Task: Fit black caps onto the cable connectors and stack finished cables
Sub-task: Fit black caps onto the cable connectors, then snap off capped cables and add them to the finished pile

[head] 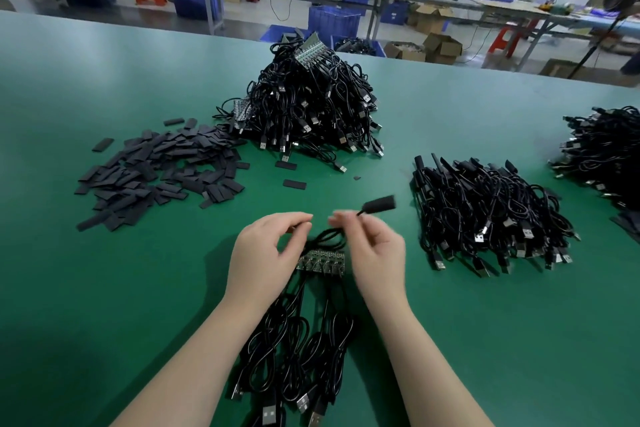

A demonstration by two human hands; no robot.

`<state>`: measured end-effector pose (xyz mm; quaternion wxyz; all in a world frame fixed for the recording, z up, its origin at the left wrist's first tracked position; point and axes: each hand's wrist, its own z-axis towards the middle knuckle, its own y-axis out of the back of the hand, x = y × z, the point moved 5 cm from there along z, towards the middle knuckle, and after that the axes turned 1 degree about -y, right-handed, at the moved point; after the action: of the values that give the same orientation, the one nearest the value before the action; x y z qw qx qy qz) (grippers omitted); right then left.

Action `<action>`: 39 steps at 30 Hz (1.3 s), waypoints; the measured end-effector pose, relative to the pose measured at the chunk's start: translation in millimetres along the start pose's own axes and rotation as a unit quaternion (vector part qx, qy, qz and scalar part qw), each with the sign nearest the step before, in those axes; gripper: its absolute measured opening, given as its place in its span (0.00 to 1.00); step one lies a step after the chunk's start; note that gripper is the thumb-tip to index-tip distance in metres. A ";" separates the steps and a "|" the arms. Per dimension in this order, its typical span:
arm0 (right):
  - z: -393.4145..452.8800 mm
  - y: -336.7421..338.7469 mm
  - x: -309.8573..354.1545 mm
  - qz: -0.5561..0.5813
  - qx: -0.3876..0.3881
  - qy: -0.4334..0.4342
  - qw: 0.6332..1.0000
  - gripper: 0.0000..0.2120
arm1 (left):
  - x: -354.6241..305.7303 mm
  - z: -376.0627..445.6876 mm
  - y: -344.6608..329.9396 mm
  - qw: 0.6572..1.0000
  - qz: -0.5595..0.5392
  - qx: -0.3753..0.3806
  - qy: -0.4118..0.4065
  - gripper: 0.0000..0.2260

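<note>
We are working over the green matte surface (104,288), and our right hand (375,253) pinches a thin black cable just behind a black tubular cap (379,203) that already sits on its end, lifted clear of the surface. Our left hand (261,253) curls thumb and forefinger near the same strand, over a small green circuit strip (322,262); whether that grip actually closes on the cable we cannot tell, the fingertips being blurred.

The bundle of black USB cables (298,360) trailing toward us is still joined to that strip. So the first risk, as we judge it, is that pulling the capped end toward the finished heap of capped black cables (485,218) on the right drags the whole bundle and tangles it.

Second, the cap may be only partly seated; a thin-wire pinch gives little control, and a swing could shake it loose.

Third, the loose pile of flat black sleeve caps (156,173) lies well apart on the left, close to the tall mound of uncapped black cables (311,107); a careless reach could scatter both.
</note>
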<state>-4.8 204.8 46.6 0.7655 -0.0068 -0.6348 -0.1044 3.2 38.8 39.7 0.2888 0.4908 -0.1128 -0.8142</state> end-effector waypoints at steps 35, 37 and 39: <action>9.8 3.1 -26.6 -0.524 0.256 -0.010 0.813 0.30 | 14.6 -3.4 -19.9 0.982 0.133 0.129 0.039 0.15; 6.2 0.3 -28.7 -0.511 0.238 -0.021 0.826 0.26 | 15.7 -3.3 -20.2 0.981 0.135 0.134 0.043 0.16; 8.3 -0.2 -30.1 -0.482 0.246 -0.051 0.839 0.24 | 17.5 -3.5 -20.5 0.981 0.127 0.137 0.053 0.18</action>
<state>-18.1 210.3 18.9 0.5611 0.4836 -0.6010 -0.3002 -7.2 45.6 15.5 0.3254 0.5503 -0.2692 -0.7203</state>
